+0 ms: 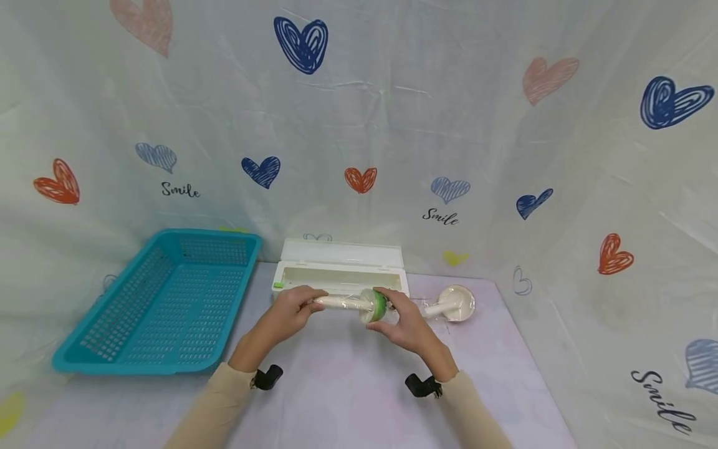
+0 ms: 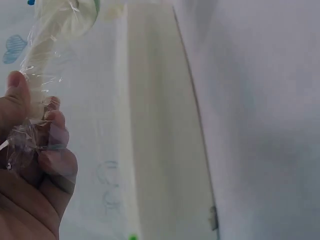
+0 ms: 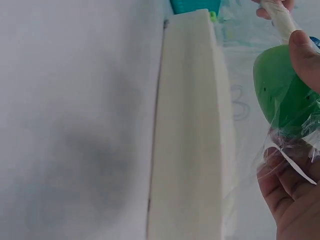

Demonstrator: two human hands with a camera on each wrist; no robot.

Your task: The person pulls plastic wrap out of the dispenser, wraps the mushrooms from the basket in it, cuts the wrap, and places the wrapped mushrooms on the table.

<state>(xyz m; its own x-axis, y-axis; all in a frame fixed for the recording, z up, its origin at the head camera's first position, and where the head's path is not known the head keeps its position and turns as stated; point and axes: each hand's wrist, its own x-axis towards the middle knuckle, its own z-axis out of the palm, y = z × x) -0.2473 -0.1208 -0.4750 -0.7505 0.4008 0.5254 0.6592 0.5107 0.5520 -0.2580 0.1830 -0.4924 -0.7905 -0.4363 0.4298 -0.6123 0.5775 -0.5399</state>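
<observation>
A cream scoop (image 1: 350,303) with a green head (image 1: 379,305), wrapped in clear film, is held just above the table in front of the white box. My left hand (image 1: 300,302) grips its handle (image 2: 41,65), thumb and fingers curled round the film (image 2: 30,145). My right hand (image 1: 395,315) holds the green head (image 3: 280,90) with thumb on top and fingers under, over loose film (image 3: 290,150). The left hand (image 2: 35,165) and the right hand (image 3: 292,200) each fill a corner of their wrist view.
A long white dispenser box (image 1: 339,272) stands open behind the hands, also seen as the box (image 2: 160,140) and the box (image 3: 190,130). A second cream scoop (image 1: 453,304) lies to the right. A teal basket (image 1: 162,299) sits at the left. Heart-printed cloth backs the table.
</observation>
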